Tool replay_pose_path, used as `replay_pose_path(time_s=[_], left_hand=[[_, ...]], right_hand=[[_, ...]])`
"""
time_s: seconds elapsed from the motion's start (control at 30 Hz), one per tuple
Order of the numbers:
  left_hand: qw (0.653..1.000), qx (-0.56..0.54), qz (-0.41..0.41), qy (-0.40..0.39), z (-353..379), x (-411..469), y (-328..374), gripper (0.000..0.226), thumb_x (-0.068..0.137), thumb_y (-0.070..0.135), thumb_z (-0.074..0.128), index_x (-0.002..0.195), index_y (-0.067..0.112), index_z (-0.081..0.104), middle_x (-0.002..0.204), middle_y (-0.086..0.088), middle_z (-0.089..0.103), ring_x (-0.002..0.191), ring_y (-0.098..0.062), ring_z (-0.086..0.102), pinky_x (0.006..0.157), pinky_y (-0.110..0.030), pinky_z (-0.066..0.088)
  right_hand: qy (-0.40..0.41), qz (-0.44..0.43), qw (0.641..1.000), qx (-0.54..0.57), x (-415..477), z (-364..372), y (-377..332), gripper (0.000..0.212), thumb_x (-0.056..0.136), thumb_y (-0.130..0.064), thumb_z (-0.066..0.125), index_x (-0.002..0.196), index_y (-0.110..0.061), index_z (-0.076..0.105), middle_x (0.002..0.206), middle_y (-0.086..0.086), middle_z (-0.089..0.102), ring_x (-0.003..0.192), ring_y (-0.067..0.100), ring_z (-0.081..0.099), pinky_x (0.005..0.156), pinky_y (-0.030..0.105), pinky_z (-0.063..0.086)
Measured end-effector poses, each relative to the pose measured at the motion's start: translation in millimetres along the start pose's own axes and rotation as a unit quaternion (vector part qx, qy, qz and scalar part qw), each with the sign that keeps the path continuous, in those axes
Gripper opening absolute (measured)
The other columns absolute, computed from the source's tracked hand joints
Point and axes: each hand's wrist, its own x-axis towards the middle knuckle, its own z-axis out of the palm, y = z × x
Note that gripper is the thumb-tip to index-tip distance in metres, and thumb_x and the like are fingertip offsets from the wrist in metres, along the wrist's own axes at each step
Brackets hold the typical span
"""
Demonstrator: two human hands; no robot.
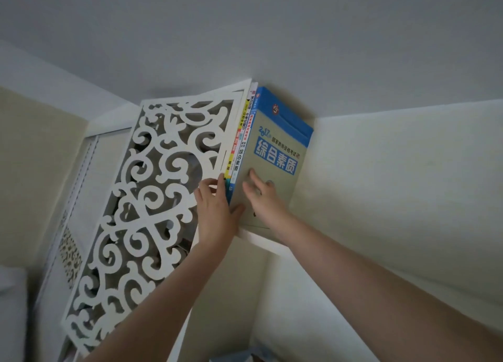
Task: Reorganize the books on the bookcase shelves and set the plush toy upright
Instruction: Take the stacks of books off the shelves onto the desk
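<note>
Your two bare forearms reach up from the lower right to the books on the bookcase's top shelf, both hands flat on them.
Right hand (265,198): arm stretched long, palm laid on the cover of the grey-and-blue book (275,149), fingers straight and slightly spread, nothing gripped. Left hand (217,212): wrist bent back, fingers straight and close together against the lower ends of the thinner book spines (239,144), thumb spread out to the big book's front edge; pressing, not curled round. Books stand upright in one tight row on the white shelf board (261,240), the big book outermost, cover facing you, tops close under the ceiling (272,35). White scrollwork side panel (141,198) just left of the row; wall (394,171) to the right.
</note>
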Motion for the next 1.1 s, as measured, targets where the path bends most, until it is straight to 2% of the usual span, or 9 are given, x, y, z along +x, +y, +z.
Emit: replay_pose_path(time_s=[0.1, 0.2, 0.33, 0.43, 0.57, 0.7, 0.83, 0.9, 1.1], left_hand=[[0.997, -0.073, -0.025, 0.021, -3.7, 2.4, 8.7, 0.065, 0.082, 0.026, 0.069, 0.138, 0.008, 0.042, 0.127, -0.009, 0.039, 0.115, -0.022, 0.041, 0.089, -0.024, 0.040], [0.996, -0.083, -0.025, 0.006, -7.6, 1.0, 18.3, 0.061, 0.084, 0.030, 0.067, 0.135, 0.010, 0.041, 0.124, -0.005, 0.045, 0.101, -0.012, 0.045, 0.080, -0.023, 0.040], [0.997, -0.037, -0.053, -0.053, -11.5, 6.2, 32.1, 0.047, 0.088, 0.032, 0.059, 0.120, 0.009, 0.032, 0.111, -0.012, 0.062, 0.091, -0.033, 0.062, 0.067, -0.033, 0.042], [0.996, -0.014, -0.032, -0.083, -20.0, 3.5, 46.0, 0.042, 0.090, 0.032, 0.055, 0.113, 0.011, 0.027, 0.112, -0.014, 0.062, 0.090, -0.037, 0.063, 0.066, -0.033, 0.039], [0.983, -0.156, -0.049, -0.083, -56.3, -22.9, 69.8, 0.049, 0.085, 0.038, 0.063, 0.111, 0.026, 0.023, 0.107, 0.006, 0.054, 0.093, -0.028, 0.062, 0.077, -0.043, 0.052], [0.914, -0.369, -0.120, -0.116, -119.8, -52.8, 95.7, 0.061, 0.073, 0.035, 0.072, 0.118, 0.029, 0.031, 0.104, 0.006, 0.063, 0.088, -0.019, 0.069, 0.077, -0.047, 0.057], [0.863, -0.461, -0.155, -0.136, -172.8, -91.1, 127.0, 0.062, 0.065, 0.022, 0.081, 0.116, 0.027, 0.047, 0.093, 0.002, 0.071, 0.080, -0.018, 0.071, 0.065, -0.040, 0.057], [0.831, -0.508, -0.165, -0.156, -193.8, -107.5, 143.5, 0.063, 0.056, 0.018, 0.084, 0.110, 0.028, 0.054, 0.092, 0.001, 0.072, 0.078, -0.020, 0.071, 0.059, -0.035, 0.057], [0.741, -0.601, -0.199, -0.223, -232.6, -153.0, 210.5, 0.038, 0.065, 0.014, 0.060, 0.099, 0.030, 0.065, 0.087, -0.004, 0.074, 0.070, -0.021, 0.072, 0.050, -0.029, 0.057]], right_hand=[[0.012, 0.005, 1.000, 0.026, 1.0, -1.8, -3.6, 0.051, 0.100, -0.045, 0.036, 0.148, -0.035, 0.026, 0.145, 0.008, 0.028, 0.132, 0.027, 0.038, 0.107, 0.050, 0.037], [0.023, 0.001, 0.998, 0.057, -3.8, -2.3, -3.9, 0.051, 0.099, -0.046, 0.038, 0.147, -0.034, 0.028, 0.145, 0.008, 0.030, 0.131, 0.026, 0.039, 0.108, 0.048, 0.037], [0.019, 0.014, 0.995, 0.097, -14.2, -6.4, -5.2, 0.052, 0.096, -0.049, 0.042, 0.146, -0.039, 0.030, 0.150, 0.004, 0.029, 0.135, 0.023, 0.037, 0.112, 0.046, 0.032], [0.011, 0.007, 0.996, 0.088, -29.4, -16.8, -4.5, 0.059, 0.094, -0.050, 0.047, 0.147, -0.040, 0.024, 0.157, -0.001, 0.018, 0.144, 0.022, 0.021, 0.117, 0.047, 0.022], [0.069, -0.038, 0.994, 0.078, -54.5, -50.2, -4.8, 0.067, 0.085, -0.046, 0.065, 0.144, -0.037, 0.034, 0.150, -0.004, 0.027, 0.138, 0.016, 0.028, 0.114, 0.044, 0.029], [0.098, -0.024, 0.991, 0.085, -89.1, -92.8, -14.8, 0.088, 0.069, -0.040, 0.081, 0.139, -0.041, 0.029, 0.147, -0.002, 0.021, 0.136, 0.016, 0.029, 0.111, 0.038, 0.034], [0.037, -0.064, 0.991, 0.109, -135.9, -137.2, -43.3, 0.105, 0.051, -0.044, 0.089, 0.128, -0.055, 0.020, 0.134, -0.008, 0.039, 0.122, 0.013, 0.048, 0.098, 0.032, 0.046], [0.009, -0.086, 0.988, 0.126, -165.6, -164.6, -54.8, 0.107, 0.052, -0.039, 0.091, 0.132, -0.055, 0.021, 0.126, -0.011, 0.047, 0.115, 0.011, 0.056, 0.092, 0.030, 0.052], [0.020, -0.084, 0.973, 0.214, -278.4, -235.8, -81.3, 0.103, 0.052, -0.038, 0.090, 0.137, -0.042, 0.032, 0.124, 0.004, 0.063, 0.102, 0.027, 0.067, 0.070, 0.037, 0.057]])
